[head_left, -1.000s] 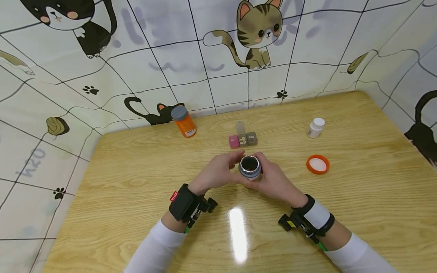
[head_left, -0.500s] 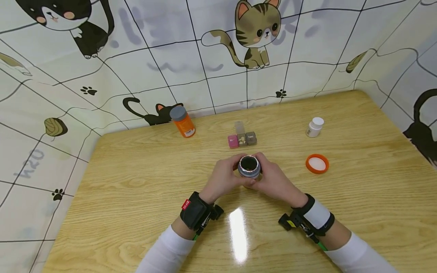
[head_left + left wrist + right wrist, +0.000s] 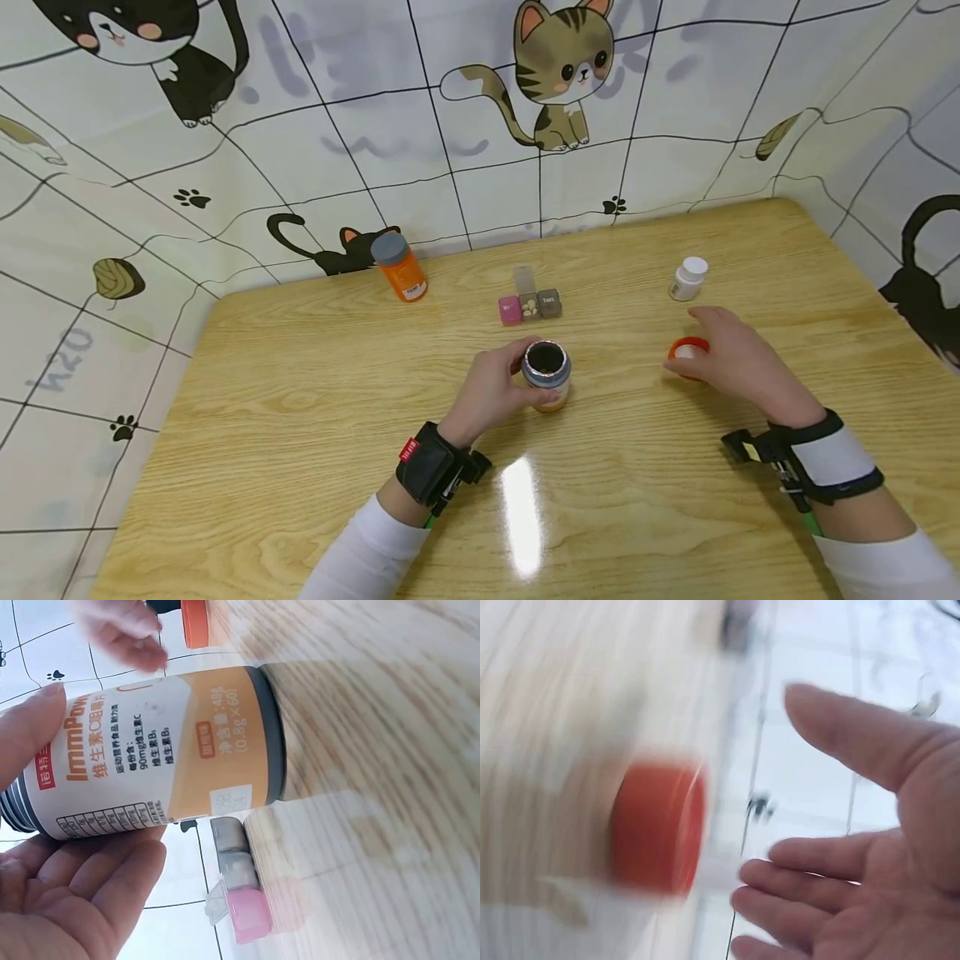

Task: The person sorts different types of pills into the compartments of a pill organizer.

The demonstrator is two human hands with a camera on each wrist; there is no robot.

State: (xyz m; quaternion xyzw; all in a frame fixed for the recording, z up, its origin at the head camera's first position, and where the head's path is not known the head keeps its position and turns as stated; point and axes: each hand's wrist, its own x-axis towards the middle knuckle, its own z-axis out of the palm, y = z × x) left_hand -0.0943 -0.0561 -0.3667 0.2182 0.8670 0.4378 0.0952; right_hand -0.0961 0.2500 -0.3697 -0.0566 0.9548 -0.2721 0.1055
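My left hand (image 3: 495,383) grips an open-topped supplement bottle (image 3: 547,375) with thumb and fingers on either side. In the left wrist view, the white and orange label of the bottle (image 3: 161,750) shows, and its dark base meets the table. My right hand (image 3: 738,367) hovers over an orange screw cap (image 3: 686,348), which lies with its white inside up and is partly covered by the hand. The right wrist view, slightly blurred, has the right hand's (image 3: 862,885) thumb and fingers spread, apart from the cap (image 3: 656,829).
Behind the bottle sits a small pill organizer (image 3: 529,307), its middle compartment open with pale tablets inside. A white bottle (image 3: 687,279) stands at the back right. An orange bottle with a grey lid (image 3: 400,267) is at the back left, before the cat-print cloth (image 3: 495,200).
My right hand has let go of the bottle and moved right to the orange cap. The left hand first closed in around the bottle and still holds it in place.
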